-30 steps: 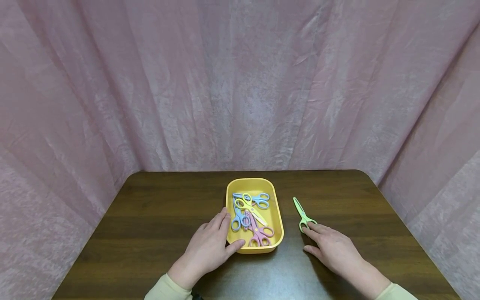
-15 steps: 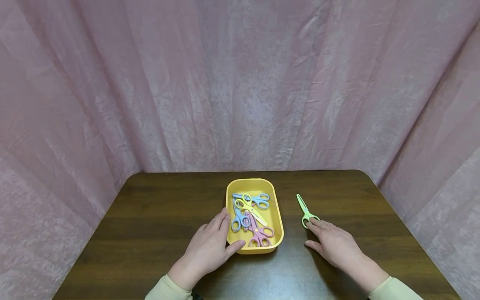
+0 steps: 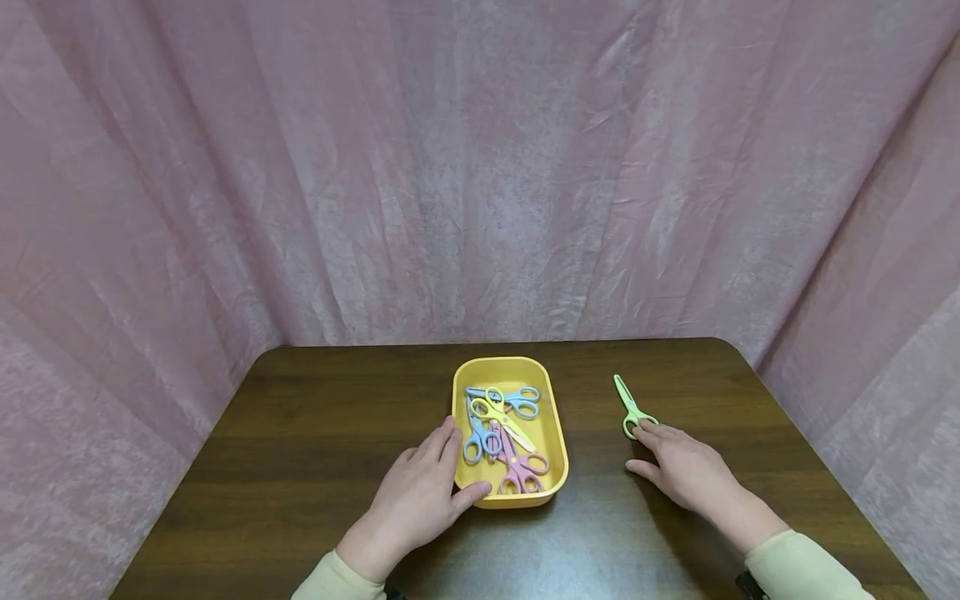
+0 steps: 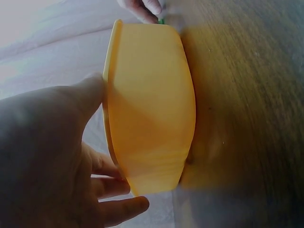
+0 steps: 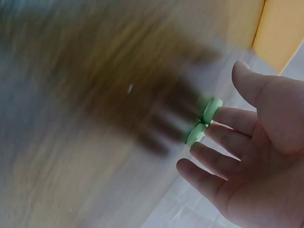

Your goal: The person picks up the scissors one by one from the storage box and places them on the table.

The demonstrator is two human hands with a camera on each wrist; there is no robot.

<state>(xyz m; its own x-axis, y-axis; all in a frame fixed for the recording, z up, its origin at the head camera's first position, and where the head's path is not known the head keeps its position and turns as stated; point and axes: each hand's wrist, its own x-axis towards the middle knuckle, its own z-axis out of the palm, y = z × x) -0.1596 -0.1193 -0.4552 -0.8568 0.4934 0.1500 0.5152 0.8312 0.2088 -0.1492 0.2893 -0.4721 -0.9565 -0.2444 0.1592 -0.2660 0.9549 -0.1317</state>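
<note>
The left hand (image 3: 416,492) has its fingers extended along the left side of the yellow tray (image 3: 517,502) and its thumb over the near rim, bracing that corner rather than closing round it. Inside, from the left, lie one pair of blue scissors (image 3: 477,428), yellow scissors (image 3: 504,419) crossing over others in the middle, pink scissors (image 3: 513,460) at the near end and a second blue pair (image 3: 513,398) at the far end. They overlap, and something else pink shows under the pile, too covered to make out.

To the right, well apart from the tray, green scissors (image 3: 632,410) lie on the brown table (image 3: 337,392), blades toward the far left, handles near. The right hand (image 3: 686,467) is spread almost flat, fingertips touching the handle loops, thumb well apart; it has no grip on them. The step in hand seems to be positioning the green scissors by fingertip contact. Picking them up would call for the thumb to come in against the loops. The tray's raised right wall stands between these scissors and the pile. A pink curtain (image 3: 480,167) hangs beyond the table's far edge.
</note>
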